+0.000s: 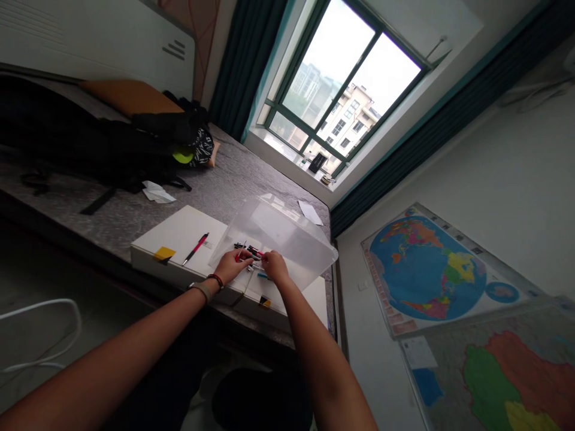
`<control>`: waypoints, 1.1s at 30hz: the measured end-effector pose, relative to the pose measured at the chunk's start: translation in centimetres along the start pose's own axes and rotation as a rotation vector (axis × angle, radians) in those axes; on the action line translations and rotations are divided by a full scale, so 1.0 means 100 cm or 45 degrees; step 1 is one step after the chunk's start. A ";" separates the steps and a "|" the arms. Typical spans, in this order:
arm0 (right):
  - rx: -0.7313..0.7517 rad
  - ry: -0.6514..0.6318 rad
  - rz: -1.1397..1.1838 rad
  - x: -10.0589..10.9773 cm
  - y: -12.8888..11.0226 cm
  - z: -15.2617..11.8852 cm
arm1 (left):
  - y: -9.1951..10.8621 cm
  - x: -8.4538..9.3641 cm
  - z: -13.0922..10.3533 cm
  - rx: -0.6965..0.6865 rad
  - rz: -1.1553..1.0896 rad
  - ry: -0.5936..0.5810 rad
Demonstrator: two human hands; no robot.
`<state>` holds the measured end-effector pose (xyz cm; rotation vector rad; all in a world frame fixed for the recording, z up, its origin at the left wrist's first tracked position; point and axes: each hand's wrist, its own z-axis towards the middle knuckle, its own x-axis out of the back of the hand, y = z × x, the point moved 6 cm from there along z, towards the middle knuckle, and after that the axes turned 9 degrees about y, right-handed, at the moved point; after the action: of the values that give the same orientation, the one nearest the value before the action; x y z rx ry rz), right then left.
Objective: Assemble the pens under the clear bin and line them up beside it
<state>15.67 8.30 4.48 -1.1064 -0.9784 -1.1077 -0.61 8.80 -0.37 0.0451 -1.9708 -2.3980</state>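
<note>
My left hand (pixel 230 266), with a bracelet and a band at the wrist, is closed around a slim red pen (pixel 238 257). Close by on the right, my right hand (pixel 274 266) is pinched at the end of a black-and-red pen (pixel 255 250). Several dark pens lie between and under the fingers, partly hidden. A blue pen (pixel 263 275) lies just below the right hand. Behind both hands a clear plastic case lid (pixel 287 230) stands tilted up. Away to the left, a red-and-black pen (pixel 196 248) rests on a white box (pixel 179 227).
The white boxes stand at the edge of a grey mattress (pixel 251 173). A dark bag (pixel 90 137) and a crumpled tissue (pixel 158 192) lie on the left. A white paper (pixel 309 212) is behind the lid. Wall maps (pixel 431 269) hang on the right; a white cable (pixel 76 317) loops at lower left.
</note>
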 end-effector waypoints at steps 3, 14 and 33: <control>0.109 -0.119 -0.172 -0.003 -0.009 0.011 | 0.001 0.003 0.001 0.014 -0.020 0.030; 0.277 -0.243 -0.362 -0.010 -0.023 0.019 | -0.002 0.008 0.002 0.011 -0.072 0.020; 0.174 -0.075 0.015 -0.004 -0.018 0.025 | -0.006 0.007 0.002 0.048 -0.086 -0.007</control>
<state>13.65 10.65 4.84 -1.0374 -1.0767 -0.9885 -1.28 9.11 -0.90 0.1074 -2.0493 -2.4036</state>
